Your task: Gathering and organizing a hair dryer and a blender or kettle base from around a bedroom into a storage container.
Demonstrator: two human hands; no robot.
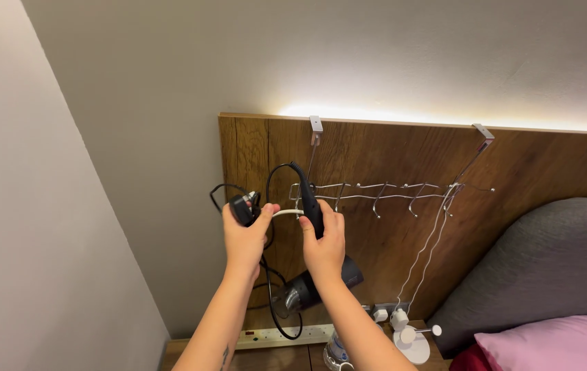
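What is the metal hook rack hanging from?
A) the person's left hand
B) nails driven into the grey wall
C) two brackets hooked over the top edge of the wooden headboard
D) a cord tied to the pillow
C: the hook rack hangs by two metal brackets that bend over the top edge of the wooden headboard.
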